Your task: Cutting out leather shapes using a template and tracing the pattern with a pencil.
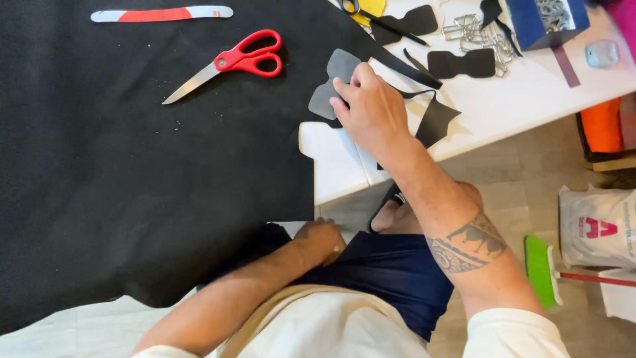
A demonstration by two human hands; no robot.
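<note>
My right hand [370, 106] rests on a grey bow-shaped template [334, 81] that lies at the right edge of a large black felt sheet [132, 179], fingers pressing it down. My left hand [319, 240] is down at the near edge of the white table [530, 99], fingers curled against the black sheet's lower corner; whether it pinches the sheet I cannot tell. Red-handled scissors [232, 63] lie shut on the felt, up and to the left of my right hand.
A red and grey flat stick [162, 13] lies at the far edge. Black bow-shaped cutouts [462, 63], metal clips [474, 34] and a blue box [546, 20] sit on the table's right. On the floor stand a green brush [542, 268] and a white bag [596, 225].
</note>
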